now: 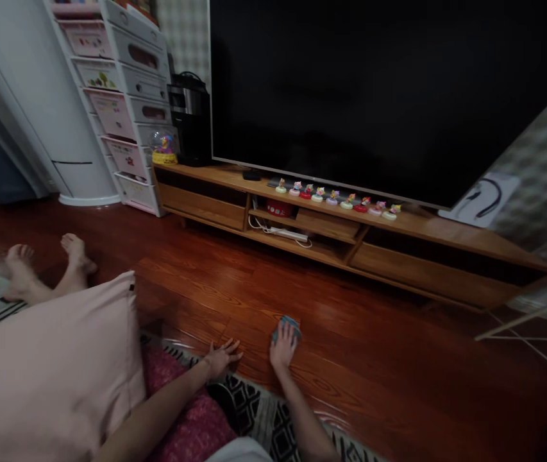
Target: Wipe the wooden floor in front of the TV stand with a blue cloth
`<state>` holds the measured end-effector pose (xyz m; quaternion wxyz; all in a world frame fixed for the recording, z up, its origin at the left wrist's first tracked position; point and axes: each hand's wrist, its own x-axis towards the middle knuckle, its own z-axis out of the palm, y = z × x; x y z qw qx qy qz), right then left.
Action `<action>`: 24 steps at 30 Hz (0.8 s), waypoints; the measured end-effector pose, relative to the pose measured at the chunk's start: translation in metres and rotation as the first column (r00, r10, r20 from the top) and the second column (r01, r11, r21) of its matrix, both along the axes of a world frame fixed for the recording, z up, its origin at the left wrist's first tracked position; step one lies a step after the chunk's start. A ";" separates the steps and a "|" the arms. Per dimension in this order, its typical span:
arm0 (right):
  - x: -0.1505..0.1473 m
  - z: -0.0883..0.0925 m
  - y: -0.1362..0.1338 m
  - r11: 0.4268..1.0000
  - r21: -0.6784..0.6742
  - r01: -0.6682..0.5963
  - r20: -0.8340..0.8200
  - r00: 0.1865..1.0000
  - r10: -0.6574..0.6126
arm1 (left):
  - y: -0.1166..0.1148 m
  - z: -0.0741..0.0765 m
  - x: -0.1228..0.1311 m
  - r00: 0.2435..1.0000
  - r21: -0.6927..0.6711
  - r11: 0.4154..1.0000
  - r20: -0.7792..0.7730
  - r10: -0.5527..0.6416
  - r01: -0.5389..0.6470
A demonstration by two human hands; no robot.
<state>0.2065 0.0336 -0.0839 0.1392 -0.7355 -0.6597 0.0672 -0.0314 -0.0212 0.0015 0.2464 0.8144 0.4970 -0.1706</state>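
Observation:
My right hand (pixel 283 350) is pressed down over a bunched blue-grey cloth (pixel 294 323) on the wooden floor (pixel 254 301). Part of the cloth shows past the fingertips; the rest is hidden beneath the palm. To its left, my left hand (pixel 224 360) rests on the floor near the rug's edge, fingers spread, with nothing in it. The patterned black-and-white rug (pixel 266 410) lies under both forearms. A pink pillow (pixel 61 359) is left of my left arm, beside dark pink patterned fabric (pixel 191 417).
Ahead stands a low wooden TV cabinet (pixel 206 199) with several small figurines (pixel 320 194) along its top and a large dark television (pixel 374 90). A power strip (pixel 288 233) sits on its shelf. A drawer tower (pixel 131 96) and another person's bare feet (pixel 75 253) are at left.

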 end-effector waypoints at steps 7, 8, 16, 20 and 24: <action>-0.045 0.014 0.008 0.722 -0.016 -0.692 -0.027 0.722 0.691 | 0.003 -0.011 0.000 1.000 0.012 1.000 -0.007 -0.024 0.024; -0.032 0.018 0.017 0.739 -0.024 -0.673 -0.013 0.740 0.673 | 0.003 -0.011 0.000 1.000 0.009 1.000 -0.001 -0.018 0.018; 0.144 0.015 0.040 0.996 -0.016 0.085 0.169 0.982 -0.081 | 0.004 -0.004 -0.001 0.998 -0.031 0.999 0.058 0.011 -0.009; 0.174 -0.008 0.000 0.939 0.120 0.321 0.149 0.930 -0.337 | 0.005 -0.006 -0.003 0.997 -0.030 0.999 0.073 0.018 -0.015; 0.120 -0.024 -0.039 0.926 0.172 0.336 0.112 0.927 -0.358 | 0.005 -0.004 -0.002 0.998 -0.020 1.000 0.066 0.024 -0.023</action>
